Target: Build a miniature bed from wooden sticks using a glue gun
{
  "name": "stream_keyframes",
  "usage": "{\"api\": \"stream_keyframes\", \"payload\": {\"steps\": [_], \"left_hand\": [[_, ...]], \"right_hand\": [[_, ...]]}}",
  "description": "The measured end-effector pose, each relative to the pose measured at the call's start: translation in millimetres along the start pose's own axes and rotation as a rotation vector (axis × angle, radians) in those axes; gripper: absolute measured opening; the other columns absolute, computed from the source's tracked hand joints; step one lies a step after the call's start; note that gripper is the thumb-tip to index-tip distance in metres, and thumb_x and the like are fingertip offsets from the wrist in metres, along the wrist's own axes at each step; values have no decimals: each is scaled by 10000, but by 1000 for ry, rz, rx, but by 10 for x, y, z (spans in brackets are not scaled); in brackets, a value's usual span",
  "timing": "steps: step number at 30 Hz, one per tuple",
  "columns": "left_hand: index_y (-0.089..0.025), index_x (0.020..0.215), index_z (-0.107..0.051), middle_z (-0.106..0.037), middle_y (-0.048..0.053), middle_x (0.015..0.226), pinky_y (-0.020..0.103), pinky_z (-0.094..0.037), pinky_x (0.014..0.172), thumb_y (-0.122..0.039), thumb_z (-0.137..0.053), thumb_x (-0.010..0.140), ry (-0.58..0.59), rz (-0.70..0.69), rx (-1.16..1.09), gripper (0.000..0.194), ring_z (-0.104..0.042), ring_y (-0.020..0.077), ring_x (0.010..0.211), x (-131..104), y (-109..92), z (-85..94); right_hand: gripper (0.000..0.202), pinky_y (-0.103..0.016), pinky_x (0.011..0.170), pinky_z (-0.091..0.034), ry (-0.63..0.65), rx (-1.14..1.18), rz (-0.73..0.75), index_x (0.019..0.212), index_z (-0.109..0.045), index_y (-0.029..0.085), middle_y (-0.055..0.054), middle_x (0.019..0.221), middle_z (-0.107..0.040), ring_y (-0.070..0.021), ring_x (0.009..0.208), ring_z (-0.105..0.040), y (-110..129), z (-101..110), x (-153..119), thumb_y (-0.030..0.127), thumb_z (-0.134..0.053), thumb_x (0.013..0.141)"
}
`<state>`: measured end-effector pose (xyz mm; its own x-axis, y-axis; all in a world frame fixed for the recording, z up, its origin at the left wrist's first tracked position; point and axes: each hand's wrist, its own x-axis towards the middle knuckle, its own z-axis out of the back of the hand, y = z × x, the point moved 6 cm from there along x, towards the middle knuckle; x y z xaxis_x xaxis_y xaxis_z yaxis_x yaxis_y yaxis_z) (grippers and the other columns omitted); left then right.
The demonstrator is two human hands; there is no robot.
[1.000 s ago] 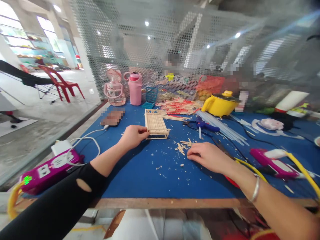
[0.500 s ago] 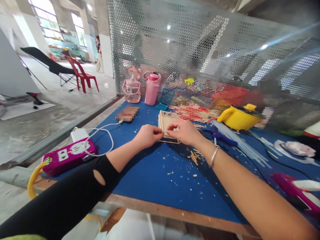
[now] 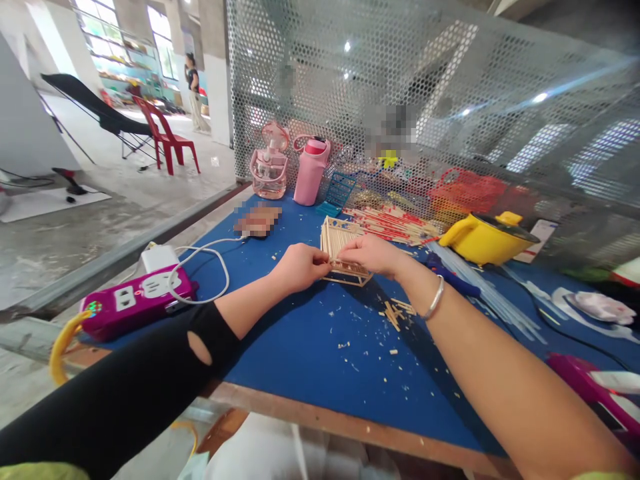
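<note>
A small structure of pale wooden sticks (image 3: 345, 230), with a slatted top and thin rails, stands on the blue table mat. At its front left corner, the fingertips of my left hand (image 3: 306, 267) are pinched together. My right hand (image 3: 373, 255) pinches at the front edge just beside them, over the slats. Between the two sets of fingertips lies a short thin wooden stick, mostly covered by the fingers. Short cut sticks (image 3: 393, 315) are scattered on the mat near my right wrist.
Behind lie red-tipped sticks (image 3: 395, 225), a teal holder (image 3: 341, 193) and pink bottles (image 3: 311, 175) before a perforated metal screen (image 3: 300, 80). On the right are a yellow pot (image 3: 483, 240), a blue glue gun (image 3: 453, 277) and clear glue sticks (image 3: 493, 293). A purple power strip (image 3: 137, 303) sits left.
The view has shifted slightly. My right hand has drawn a little to the right, uncovering more of the slats and front rail. My left hand keeps its pinch at the corner.
</note>
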<state>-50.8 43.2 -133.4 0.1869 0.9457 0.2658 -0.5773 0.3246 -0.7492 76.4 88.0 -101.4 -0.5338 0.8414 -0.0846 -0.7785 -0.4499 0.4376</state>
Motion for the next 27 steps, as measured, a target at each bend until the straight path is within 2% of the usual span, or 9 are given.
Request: {"api": "stream_keyframes", "payload": {"steps": [6,9,13,17,20,23,25,27], "left_hand": [[-130,666,-708,-504,-28,519,240,-273,521,-305,-536,745,-12,-5,17,258,-381,94,527,-10,-18,9],[-128,675,-714,-505,-27,524,238,-273,520,-302,-538,743,-18,-5,17,256,-383,94,535,-10,-17,9],[-127,763,-744,-544,-19,551,240,-273,520,-314,-542,744,-20,-3,14,276,-397,99,546,-2,-6,6],[-123,753,-746,-548,-14,550,240,-276,519,-335,-546,749,-22,3,8,291,-401,100,548,-4,-10,12],[-132,750,-745,-553,-15,556,235,-288,528,-320,-546,751,-22,0,2,273,-416,99,550,-9,-21,17],[-133,712,-736,-511,-24,524,237,-276,524,-312,-547,750,-21,-8,4,263,-389,95,536,-8,-24,12],[-130,698,-732,-485,-29,510,239,-263,518,-320,-547,751,-22,-8,6,270,-368,94,530,-5,-18,7],[-129,700,-730,-472,-32,507,242,-253,512,-333,-546,754,-24,-5,9,280,-358,94,527,-3,-9,3]], "right_hand": [[240,-242,477,-265,103,-111,26,461,-581,182,26,462,-464,-99,502,-390,109,19,119,257,-528,683],[242,-254,485,-253,130,-178,41,411,-553,183,20,443,-454,-104,506,-389,195,33,172,215,-558,651],[253,-265,481,-262,136,-231,41,423,-560,169,4,458,-481,-104,490,-406,276,66,172,172,-515,672],[207,-251,473,-276,138,-263,69,492,-611,177,26,472,-498,-96,477,-415,286,62,54,198,-541,686],[184,-256,492,-282,51,-293,124,614,-672,187,25,507,-535,-105,490,-436,271,33,-77,274,-571,741],[239,-269,592,-326,-97,-313,223,709,-696,178,-28,667,-627,-139,643,-514,279,-2,-191,301,-532,831],[219,-273,648,-341,-169,-309,275,730,-705,173,-53,736,-648,-153,720,-531,270,-32,-232,279,-549,841],[205,-267,646,-349,-221,-285,295,728,-711,170,-50,722,-644,-149,709,-531,236,-56,-241,283,-579,835]]}}
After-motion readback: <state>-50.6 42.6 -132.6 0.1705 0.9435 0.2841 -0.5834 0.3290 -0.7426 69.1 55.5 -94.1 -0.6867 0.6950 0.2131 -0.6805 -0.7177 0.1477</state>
